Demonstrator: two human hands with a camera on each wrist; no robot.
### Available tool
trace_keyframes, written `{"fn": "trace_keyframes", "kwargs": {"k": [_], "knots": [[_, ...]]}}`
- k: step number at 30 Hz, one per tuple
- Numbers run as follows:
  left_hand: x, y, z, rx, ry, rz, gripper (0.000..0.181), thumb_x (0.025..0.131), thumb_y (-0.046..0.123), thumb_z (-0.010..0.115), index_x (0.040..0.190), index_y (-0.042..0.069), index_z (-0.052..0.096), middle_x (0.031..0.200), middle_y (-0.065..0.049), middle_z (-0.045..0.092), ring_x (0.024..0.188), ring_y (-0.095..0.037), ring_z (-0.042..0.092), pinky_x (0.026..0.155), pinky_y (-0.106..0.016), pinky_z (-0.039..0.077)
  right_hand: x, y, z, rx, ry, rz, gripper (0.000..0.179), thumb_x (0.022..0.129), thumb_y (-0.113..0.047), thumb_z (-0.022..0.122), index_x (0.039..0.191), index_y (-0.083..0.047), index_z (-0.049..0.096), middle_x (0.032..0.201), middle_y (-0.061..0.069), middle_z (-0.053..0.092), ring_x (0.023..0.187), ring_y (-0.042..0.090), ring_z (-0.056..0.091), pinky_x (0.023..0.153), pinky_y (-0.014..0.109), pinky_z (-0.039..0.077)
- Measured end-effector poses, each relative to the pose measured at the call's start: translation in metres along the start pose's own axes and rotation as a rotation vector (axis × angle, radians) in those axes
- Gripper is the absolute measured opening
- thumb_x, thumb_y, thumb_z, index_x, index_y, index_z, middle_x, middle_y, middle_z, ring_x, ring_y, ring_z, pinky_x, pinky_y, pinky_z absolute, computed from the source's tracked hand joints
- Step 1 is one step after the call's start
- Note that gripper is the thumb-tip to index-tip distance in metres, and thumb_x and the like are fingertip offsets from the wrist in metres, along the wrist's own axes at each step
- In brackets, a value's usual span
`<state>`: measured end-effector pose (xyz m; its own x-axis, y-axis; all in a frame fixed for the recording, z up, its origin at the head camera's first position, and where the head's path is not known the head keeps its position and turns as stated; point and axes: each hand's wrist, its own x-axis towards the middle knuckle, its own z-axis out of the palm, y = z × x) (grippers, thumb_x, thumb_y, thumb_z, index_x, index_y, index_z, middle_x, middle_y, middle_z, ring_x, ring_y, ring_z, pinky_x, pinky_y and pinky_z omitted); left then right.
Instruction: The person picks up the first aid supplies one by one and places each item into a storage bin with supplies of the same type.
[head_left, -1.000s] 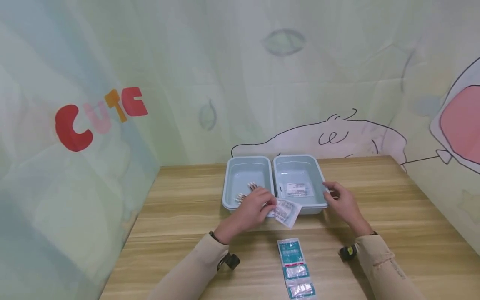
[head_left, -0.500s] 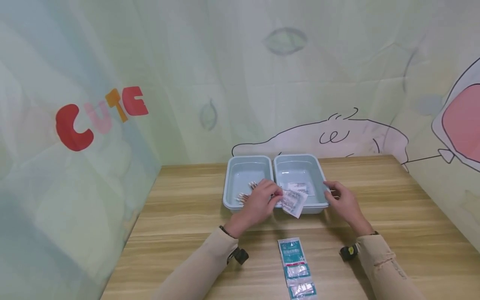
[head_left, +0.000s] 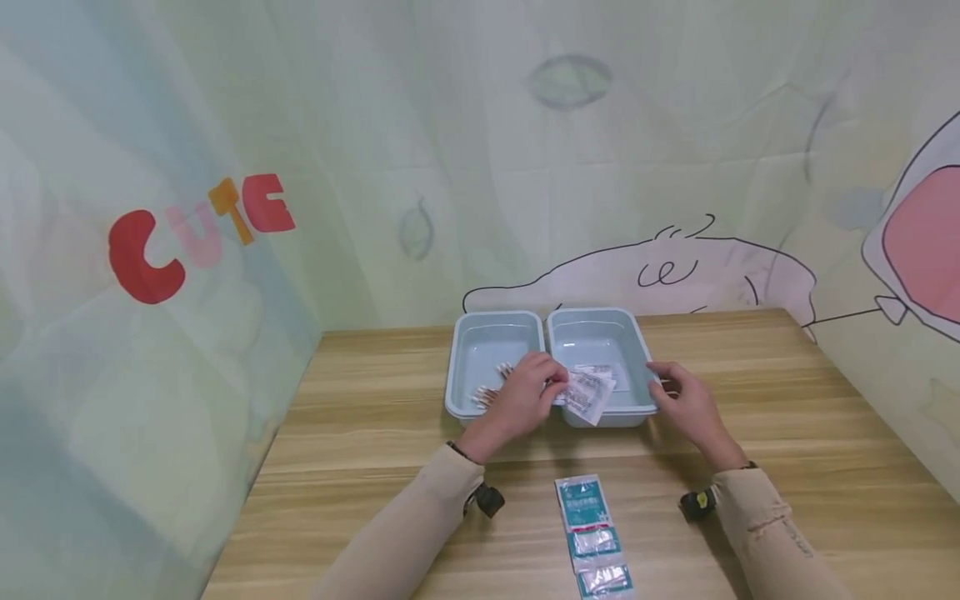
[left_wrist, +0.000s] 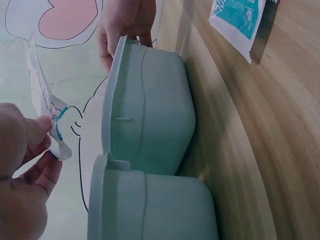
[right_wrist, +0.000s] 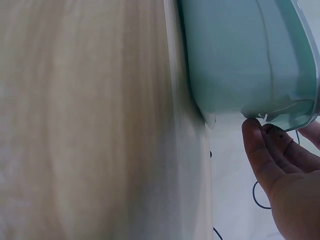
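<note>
My left hand pinches a flat white printed sachet between thumb and fingers. The sachet hangs over the near part of the right light-blue plastic bin; the left wrist view shows it above the rim, with a teal edge. Another printed sachet lies inside that bin, partly covered from view. At the bin's right side, my right hand grips the rim, thumb against the outer wall.
Beside it stands a second light-blue bin with several cotton swabs, partly behind my left hand. Teal sachets lie in a row nearer me on the wooden table. A printed curtain hangs behind.
My left hand has moved right and away from me, carrying the sachet from the near rims to over the right bin. The right hand has stayed at the rim.
</note>
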<state>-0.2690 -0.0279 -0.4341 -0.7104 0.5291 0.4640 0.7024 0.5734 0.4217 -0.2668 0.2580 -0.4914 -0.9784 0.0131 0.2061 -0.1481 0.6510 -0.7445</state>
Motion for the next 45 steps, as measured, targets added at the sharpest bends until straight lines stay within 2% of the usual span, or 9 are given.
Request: {"fn": "trace_keyframes", "kwargs": {"k": [11,19,21,23,26,28,32,41,45], "knots": [[0.01,-0.002,0.009,0.03,-0.031,-0.01,0.01,0.096,0.017,0.062,0.099,0.011,0.069,0.097,0.002,0.064,0.097,-0.013,0.053,0.085,-0.024,0.049,0.002,-0.004,-0.002,-0.005,0.025,-0.054,0.034,0.099,-0.017,0.054,0.129,-0.002,0.057,0.124,0.024,0.061,0.106,0.039,0.063,0.087,0.052,0.055],[0.013,-0.009,0.019,0.008,0.043,0.027,0.007,0.093,0.012,0.064,0.094,0.009,0.07,0.093,-0.001,0.067,0.093,-0.015,0.058,0.083,-0.026,0.051,0.001,-0.003,0.001,-0.009,0.049,-0.076,0.032,0.096,-0.015,0.058,0.125,-0.001,0.06,0.115,0.023,0.065,0.098,0.037,0.066,0.083,0.048,0.057],[0.013,-0.008,0.021,0.022,0.054,-0.007,0.013,0.094,0.013,0.063,0.101,0.006,0.071,0.1,-0.004,0.068,0.099,-0.017,0.06,0.088,-0.028,0.052,0.001,-0.003,0.002,-0.011,0.052,-0.081,0.032,0.096,-0.015,0.058,0.124,-0.001,0.06,0.115,0.024,0.065,0.098,0.037,0.066,0.082,0.047,0.058],[0.013,-0.007,0.023,0.042,0.044,-0.064,0.025,0.095,0.017,0.062,0.116,0.003,0.068,0.113,-0.009,0.067,0.11,-0.021,0.06,0.096,-0.031,0.051,0.0,-0.003,0.002,-0.012,0.052,-0.085,0.032,0.095,-0.014,0.058,0.124,-0.001,0.06,0.115,0.024,0.065,0.098,0.037,0.066,0.082,0.047,0.058],[0.012,-0.005,0.023,0.056,-0.005,-0.146,0.046,0.097,0.025,0.059,0.136,0.001,0.054,0.135,-0.014,0.058,0.128,-0.025,0.052,0.109,-0.036,0.043,0.001,-0.002,0.003,-0.012,0.042,-0.081,0.033,0.096,-0.014,0.057,0.125,-0.001,0.06,0.117,0.024,0.065,0.099,0.037,0.066,0.083,0.048,0.057],[0.01,-0.004,0.023,0.066,-0.049,-0.165,0.053,0.098,0.029,0.058,0.142,0.0,0.047,0.143,-0.015,0.052,0.135,-0.026,0.047,0.113,-0.037,0.038,0.001,-0.002,0.003,-0.009,0.036,-0.068,0.033,0.096,-0.015,0.057,0.126,-0.002,0.059,0.118,0.023,0.064,0.1,0.036,0.066,0.084,0.048,0.057],[0.008,-0.002,0.024,0.084,-0.099,-0.146,0.053,0.099,0.031,0.055,0.143,0.001,0.046,0.147,-0.012,0.049,0.138,-0.023,0.043,0.115,-0.034,0.035,0.0,-0.001,0.003,-0.001,0.029,-0.055,0.034,0.096,-0.015,0.056,0.127,-0.002,0.059,0.12,0.023,0.063,0.102,0.037,0.065,0.086,0.05,0.056],[0.006,0.0,0.025,0.096,-0.114,-0.126,0.052,0.099,0.034,0.054,0.142,0.005,0.048,0.147,-0.008,0.049,0.138,-0.021,0.043,0.115,-0.033,0.034,0.0,0.002,0.002,-0.006,0.024,-0.043,0.034,0.097,-0.017,0.055,0.128,-0.002,0.058,0.121,0.023,0.063,0.104,0.037,0.064,0.087,0.051,0.055],[0.001,0.003,0.023,0.078,-0.115,-0.081,0.05,0.099,0.033,0.055,0.141,0.005,0.05,0.144,-0.008,0.052,0.137,-0.021,0.045,0.115,-0.033,0.036,0.001,0.003,0.003,0.001,0.031,-0.049,0.034,0.097,-0.016,0.055,0.128,-0.002,0.058,0.122,0.023,0.063,0.104,0.037,0.064,0.087,0.051,0.055]]}}
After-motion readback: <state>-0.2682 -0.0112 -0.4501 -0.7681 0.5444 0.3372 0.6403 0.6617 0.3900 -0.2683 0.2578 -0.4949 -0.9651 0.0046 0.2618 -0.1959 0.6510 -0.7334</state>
